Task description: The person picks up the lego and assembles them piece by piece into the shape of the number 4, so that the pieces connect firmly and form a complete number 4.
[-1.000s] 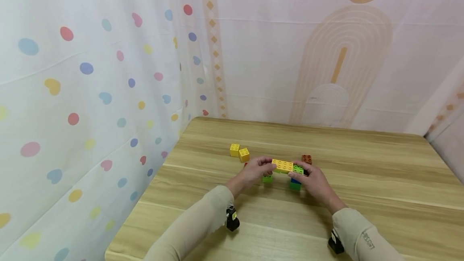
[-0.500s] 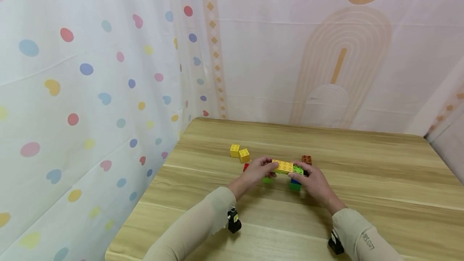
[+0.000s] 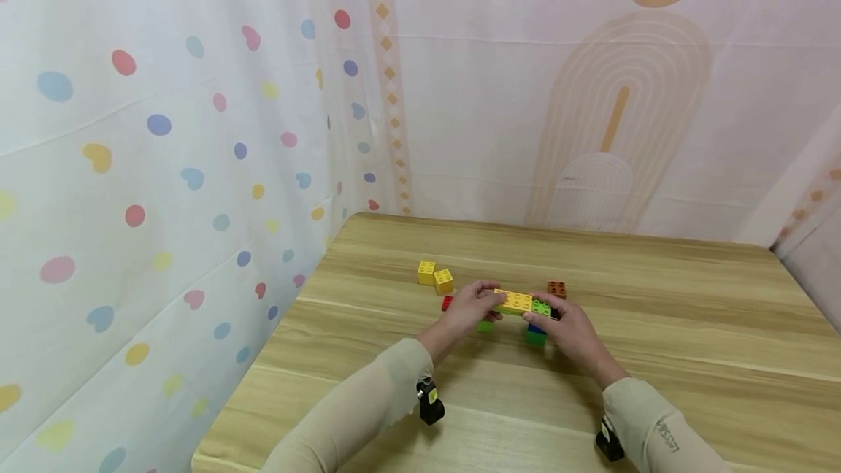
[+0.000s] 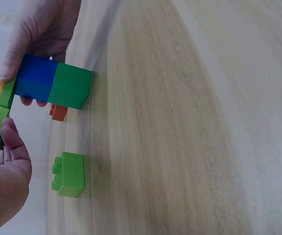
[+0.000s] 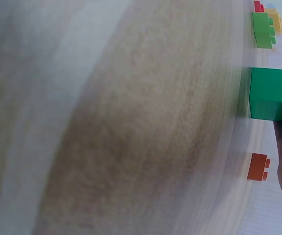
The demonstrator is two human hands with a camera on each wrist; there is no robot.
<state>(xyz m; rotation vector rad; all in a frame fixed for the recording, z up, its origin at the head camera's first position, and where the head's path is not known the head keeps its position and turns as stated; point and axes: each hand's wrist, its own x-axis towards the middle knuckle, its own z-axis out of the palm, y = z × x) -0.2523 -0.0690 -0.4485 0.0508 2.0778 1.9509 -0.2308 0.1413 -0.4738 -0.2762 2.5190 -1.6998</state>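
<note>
A long yellow toy building brick [image 3: 517,302] lies across the top of a stack, overhanging to the left. Under it are light green bricks [image 3: 542,307], then a blue brick [image 4: 35,78] and a dark green brick [image 4: 72,86] at the bottom. My left hand [image 3: 463,312] pinches the overhanging end, thumb on the yellow brick and fingers below. With thumb and fingers, my right hand [image 3: 570,328] grips the stack's right side. The stack's base is at the tabletop; whether it touches is unclear. A separate light green brick [image 4: 73,175] sits below my left hand.
Two yellow bricks [image 3: 426,272] sit at the back left of the wooden table [image 3: 631,268]. Part of a red brick [image 3: 447,303] shows beside my left hand. An orange-brown brick [image 3: 557,288] lies behind my right hand. Patterned curtains [image 3: 460,108] hang behind.
My left hand has shifted slightly right, its thumb moving further over the top of the long yellow brick. More of the red brick shows. The right hand and the stack have stayed put.
</note>
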